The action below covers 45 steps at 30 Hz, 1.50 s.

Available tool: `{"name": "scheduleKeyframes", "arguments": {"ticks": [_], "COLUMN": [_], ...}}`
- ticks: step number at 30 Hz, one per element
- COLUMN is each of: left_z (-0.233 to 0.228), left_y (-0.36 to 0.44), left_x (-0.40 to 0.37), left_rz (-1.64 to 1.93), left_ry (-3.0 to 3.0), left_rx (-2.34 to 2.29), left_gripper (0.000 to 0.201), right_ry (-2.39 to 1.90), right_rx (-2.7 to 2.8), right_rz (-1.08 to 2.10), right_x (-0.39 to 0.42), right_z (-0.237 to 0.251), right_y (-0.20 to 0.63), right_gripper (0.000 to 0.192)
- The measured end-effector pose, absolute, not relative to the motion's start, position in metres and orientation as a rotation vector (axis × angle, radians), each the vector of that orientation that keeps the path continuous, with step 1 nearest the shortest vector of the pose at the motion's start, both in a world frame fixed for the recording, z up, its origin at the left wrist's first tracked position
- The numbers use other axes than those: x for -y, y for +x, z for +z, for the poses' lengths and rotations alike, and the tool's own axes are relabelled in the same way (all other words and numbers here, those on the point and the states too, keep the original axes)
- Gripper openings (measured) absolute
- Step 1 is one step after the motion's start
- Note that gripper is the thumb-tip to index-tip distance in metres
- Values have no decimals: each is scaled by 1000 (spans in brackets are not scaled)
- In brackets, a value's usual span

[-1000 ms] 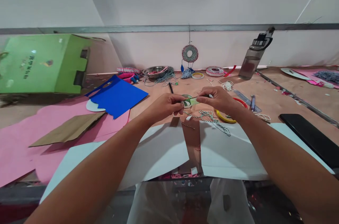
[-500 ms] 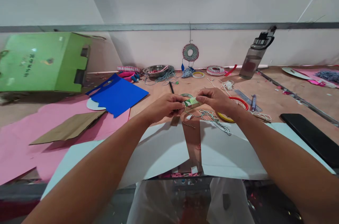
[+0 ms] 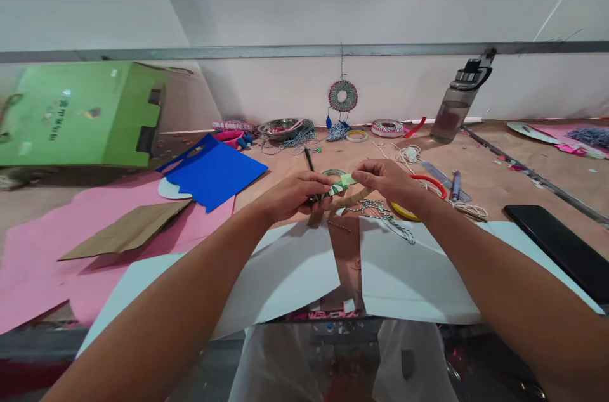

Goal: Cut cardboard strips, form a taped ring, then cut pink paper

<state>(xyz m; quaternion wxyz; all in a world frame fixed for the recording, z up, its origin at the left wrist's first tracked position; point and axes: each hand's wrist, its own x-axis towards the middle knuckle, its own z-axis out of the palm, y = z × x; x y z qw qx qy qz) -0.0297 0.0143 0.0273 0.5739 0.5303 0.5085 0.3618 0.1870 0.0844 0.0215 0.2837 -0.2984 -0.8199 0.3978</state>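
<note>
My left hand (image 3: 304, 194) pinches a small green-and-white patterned strip (image 3: 337, 189) above the table. At its right end, a pale green piece (image 3: 347, 179) is pinched between the thumb and fingers of my right hand (image 3: 380, 177). A thin brown strip (image 3: 352, 200) curves below, between the hands, and a brown end (image 3: 314, 219) hangs under my left fingers. Whether these are one piece I cannot tell. Just behind the hands lies a greenish ring (image 3: 334, 172), partly covered. Green-and-white cord (image 3: 385, 215) lies loosely beneath my right hand, beside a yellow ring (image 3: 404, 210).
White sheets (image 3: 285, 269) lie along the front edge. Blue sheet (image 3: 223, 167), pink paper (image 3: 42, 243) and a green box (image 3: 71, 113) are at left. A metal bowl (image 3: 280, 129) stands behind. At right are a water bottle (image 3: 451, 107), red ring (image 3: 435, 183) and black phone (image 3: 556, 250).
The strip between my hands has tilted, its right end higher, and the brown strip now curves out below it. My left hand has turned slightly; the view has shifted a little.
</note>
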Motion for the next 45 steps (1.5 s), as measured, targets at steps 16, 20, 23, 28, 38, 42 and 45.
{"name": "scheduleKeyframes", "arguments": {"ticks": [16,20,23,28,38,42,45], "left_z": [25,26,27,26,32,30,27], "left_y": [-29,-28,-28,-28,-19,-16,-15], "left_x": [-14,-14,-14,-14,-8,-8,-8], "left_rz": [772,769,763,759,743,731,685], "left_ry": [1350,1355,1366,1371,1844,2122,2293], "left_rx": [-1201,-1185,-1175,-1187,-1294,-1471,-1537], "left_gripper": [25,21,19,23,34,29,24], "right_ry": [-755,-764,-778,-756,-755,-669,-573], "right_rx": [2406,2417,2430,2430,2421,2399,2436], "right_rz": [790,788,775,759,664,515,409], "right_x": [-86,-86,-85,-86,-78,-75,-75], "right_z": [17,17,18,17,23,23,22], "right_y": [182,181,181,181,181,180,179], "right_gripper": [24,24,23,24,21,14,12]}}
